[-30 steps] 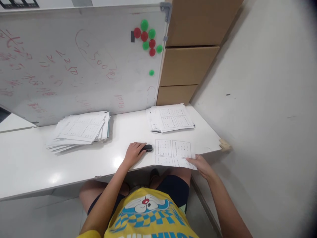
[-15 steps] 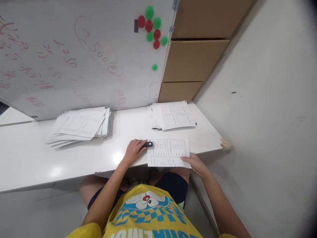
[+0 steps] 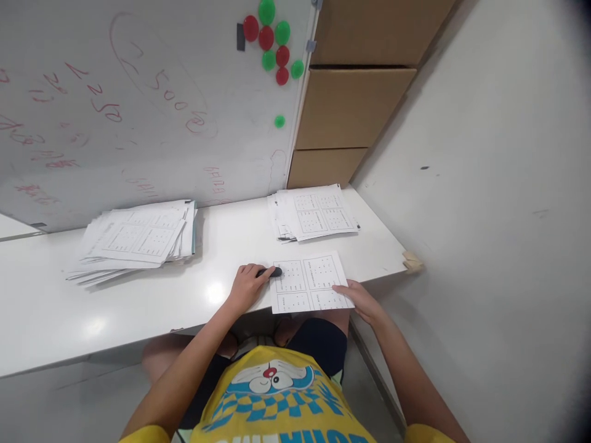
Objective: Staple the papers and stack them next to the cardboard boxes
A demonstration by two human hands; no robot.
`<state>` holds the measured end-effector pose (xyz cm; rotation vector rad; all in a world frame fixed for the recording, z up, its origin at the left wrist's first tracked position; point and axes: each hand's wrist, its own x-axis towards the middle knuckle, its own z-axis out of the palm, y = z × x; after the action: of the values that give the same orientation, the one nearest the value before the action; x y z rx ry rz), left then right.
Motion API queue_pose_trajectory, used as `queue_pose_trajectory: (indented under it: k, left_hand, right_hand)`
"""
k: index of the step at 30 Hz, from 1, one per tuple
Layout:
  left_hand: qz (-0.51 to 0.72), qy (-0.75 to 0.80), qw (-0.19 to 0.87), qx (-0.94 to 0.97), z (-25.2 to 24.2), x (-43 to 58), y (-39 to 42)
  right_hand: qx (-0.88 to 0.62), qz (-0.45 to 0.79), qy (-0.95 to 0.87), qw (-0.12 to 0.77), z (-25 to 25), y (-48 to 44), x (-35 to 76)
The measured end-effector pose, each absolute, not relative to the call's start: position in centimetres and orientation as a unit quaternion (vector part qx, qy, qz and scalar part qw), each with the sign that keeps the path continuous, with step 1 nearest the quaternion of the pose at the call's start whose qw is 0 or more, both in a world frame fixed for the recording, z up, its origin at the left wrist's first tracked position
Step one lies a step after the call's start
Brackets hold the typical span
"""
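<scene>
At the near edge of the white table [image 3: 138, 307], the left hand [image 3: 247, 286] was curled over a small black object [image 3: 276, 271], fingers closed around its rear end, so that only the dark tip showed. What the object was could not be told. That tip lay on the upper left corner of a printed sheet [image 3: 307, 282], which lay flat on the table directly in front of the person, its near edge reaching the table's rim. The right hand [image 3: 362, 301] held the sheet's lower right corner, thumb on top and fingers closed on the paper where it overhung the rim. The sheet carried four square grids of small marks.

Beyond it, toward the far right corner of the table, sat a neat stack of similar papers [image 3: 314, 212]. Well apart to the left lay a larger, looser pile of papers [image 3: 133, 240], its sheets fanned out. A whiteboard [image 3: 138, 123] with red writing stood behind the table, with red and green round magnets [image 3: 272, 43] near its right edge. Just beside it stood stacked cardboard boxes [image 3: 351, 104], against a pale wall [image 3: 484, 184].
</scene>
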<state>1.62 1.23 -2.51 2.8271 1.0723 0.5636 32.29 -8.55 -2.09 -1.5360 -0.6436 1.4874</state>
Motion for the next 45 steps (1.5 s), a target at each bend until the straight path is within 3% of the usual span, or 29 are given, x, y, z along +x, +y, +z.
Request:
queue_pose_trajectory:
  k: [12, 18, 23, 26, 30, 33, 37, 41, 45]
  left_hand:
    - [0.241, 0.373, -0.025, 0.896, -3.0, 0.7, -0.2]
    - [0.230, 0.395, -0.004, 0.890, -2.2, -1.5, -2.9]
    - [0.394, 0.361, 0.027, 0.845, 0.4, -5.3, -2.7]
    - [0.447, 0.437, -0.042, 0.779, 2.1, -10.2, 0.9]
    - [0.315, 0.598, -0.105, 0.729, 3.3, -16.3, 6.0]
    - [0.194, 0.633, -0.103, 0.743, 3.5, -18.3, 7.0]
    - [0.160, 0.611, -0.137, 0.763, 3.1, -17.9, 5.5]
    - [0.194, 0.606, -0.168, 0.753, 2.8, -15.0, 2.9]
    - [0.269, 0.442, -0.224, 0.826, 3.0, -9.1, -0.5]
  right_hand:
    - [-0.676, 0.455, -0.429, 0.390, -0.5, -3.9, 34.9]
    - [-0.704, 0.310, -0.456, 0.448, 1.2, 4.1, 40.4]
    - [-0.776, 0.134, -0.513, 0.341, -0.1, 10.1, 40.3]
    - [-0.799, 0.085, -0.513, 0.304, -1.2, 10.6, 39.3]
    - [-0.809, -0.040, -0.508, 0.294, -0.8, 9.4, 38.8]
    - [-0.759, -0.089, -0.552, 0.333, 1.0, 8.3, 38.0]
    - [-0.678, 0.001, -0.612, 0.407, 3.1, 5.6, 33.3]
    - [-0.582, 0.313, -0.584, 0.472, 3.5, 1.5, 24.4]
    - [-0.441, 0.620, -0.464, 0.454, 3.1, -2.0, 15.0]
